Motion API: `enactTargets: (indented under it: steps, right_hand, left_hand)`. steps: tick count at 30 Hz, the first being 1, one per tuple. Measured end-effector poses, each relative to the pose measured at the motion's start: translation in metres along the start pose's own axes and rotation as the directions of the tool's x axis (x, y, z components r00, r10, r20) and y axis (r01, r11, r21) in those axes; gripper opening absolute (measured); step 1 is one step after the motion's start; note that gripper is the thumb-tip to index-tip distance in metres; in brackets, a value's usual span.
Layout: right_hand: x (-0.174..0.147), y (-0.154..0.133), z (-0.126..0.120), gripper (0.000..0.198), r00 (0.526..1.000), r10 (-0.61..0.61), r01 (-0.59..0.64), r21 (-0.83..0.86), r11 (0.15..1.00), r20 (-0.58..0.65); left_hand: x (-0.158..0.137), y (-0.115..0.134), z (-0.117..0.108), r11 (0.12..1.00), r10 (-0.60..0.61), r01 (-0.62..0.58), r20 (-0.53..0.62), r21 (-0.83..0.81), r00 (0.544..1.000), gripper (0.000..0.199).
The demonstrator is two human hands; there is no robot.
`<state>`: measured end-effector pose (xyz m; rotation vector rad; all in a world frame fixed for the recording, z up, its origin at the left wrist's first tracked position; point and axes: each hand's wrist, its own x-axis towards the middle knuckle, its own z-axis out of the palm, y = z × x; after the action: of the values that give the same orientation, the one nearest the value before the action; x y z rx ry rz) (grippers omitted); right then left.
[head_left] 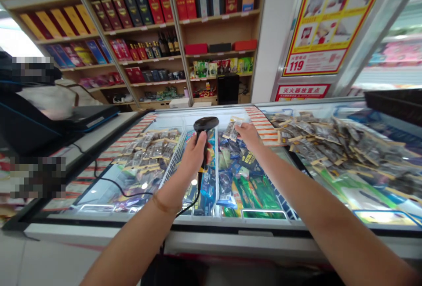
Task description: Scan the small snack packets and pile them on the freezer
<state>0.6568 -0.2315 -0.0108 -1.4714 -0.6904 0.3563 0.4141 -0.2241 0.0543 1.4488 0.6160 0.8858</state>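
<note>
In my left hand [194, 152] is a black barcode scanner [206, 123], its handle wrapped by my fingers and its cable hanging down. My right hand [249, 133] pinches a small clear packet [232, 128] with brownish contents and tan edges, just right of the scanner's head. Both hands are above an open chest freezer [184, 223] holding bagged frozen goods. Similar small packets [153, 147] lie in a pile on the left part of the freezer top. A larger heap of packets [343, 139] lies on the right side.
White wire dividers [216, 171] split the freezer. The scanner cable [121, 191] crosses the left glass. A dark tray [395, 103] sits at far right. On the left is a counter with a black device [94, 117] and a person partly visible. Shelves [217, 16] of boxes stand behind.
</note>
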Motion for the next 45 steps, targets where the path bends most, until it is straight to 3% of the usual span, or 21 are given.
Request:
enactTargets:
  steps: [3, 8, 14, 18, 23, 27, 30, 36, 41, 43, 45]
  right_hand:
    - [-0.011, -0.023, 0.052, 0.026, 0.989, 0.083, -0.082, -0.016, 0.997, 0.123]
    - [-0.037, -0.063, 0.169, 0.025, 0.934, 0.116, -0.086, -0.102, 0.991, 0.337]
    - [-0.065, -0.086, 0.297, 0.023, 0.881, 0.112, -0.023, -0.195, 0.981, 0.461]
    - [-0.059, -0.092, 0.344, 0.016, 0.892, 0.125, 0.003, -0.282, 0.959, 0.434]
    - [-0.043, -0.089, 0.361, 0.009, 0.91, 0.161, -0.003, -0.382, 0.924, 0.382]
    - [-0.034, -0.08, 0.337, 0.014, 0.928, 0.088, 0.073, -0.409, 0.91, 0.361]
    - [-0.029, -0.069, 0.295, 0.02, 0.937, 0.02, 0.138, -0.422, 0.896, 0.349]
    - [-0.021, -0.038, 0.157, 0.024, 0.965, -0.076, 0.203, -0.537, 0.819, 0.249]
    - [-0.014, -0.019, 0.032, 0.031, 0.988, -0.11, 0.156, -0.667, 0.729, 0.111]
    - [-0.012, -0.013, -0.009, 0.032, 0.989, -0.141, 0.126, -0.742, 0.658, 0.043]
    - [-0.01, -0.004, -0.042, 0.033, 0.98, -0.2, 0.091, -0.84, 0.535, -0.021]
  left_hand:
    - [-0.006, 0.02, -0.045, 0.997, 0.08, -0.078, -0.111, 0.021, 0.991, 0.049]
    - [-0.027, 0.031, -0.124, 0.993, 0.105, -0.089, -0.274, 0.073, 0.956, 0.049]
    - [-0.05, 0.039, -0.197, 0.995, 0.096, -0.095, -0.503, 0.028, 0.859, 0.048]
    - [-0.059, 0.039, -0.221, 0.994, 0.112, -0.105, -0.528, 0.043, 0.842, 0.046]
    - [-0.058, 0.034, -0.224, 0.998, 0.058, -0.054, -0.508, 0.023, 0.86, 0.051]
    - [-0.054, 0.028, -0.211, 1.0, 0.007, -0.003, -0.462, 0.009, 0.887, 0.052]
    - [-0.048, 0.021, -0.189, 1.0, -0.018, 0.022, -0.41, 0.004, 0.912, 0.053]
    - [-0.032, 0.001, -0.112, 0.998, -0.023, 0.008, -0.256, -0.061, 0.966, 0.053]
    - [-0.023, -0.011, -0.037, 0.999, -0.03, 0.029, -0.067, -0.021, 0.997, 0.055]
    - [-0.02, -0.015, -0.009, 1.0, -0.021, 0.021, -0.003, -0.02, 1.0, 0.055]
    - [-0.017, -0.018, 0.014, 0.999, -0.017, 0.018, 0.041, -0.028, 0.999, 0.055]
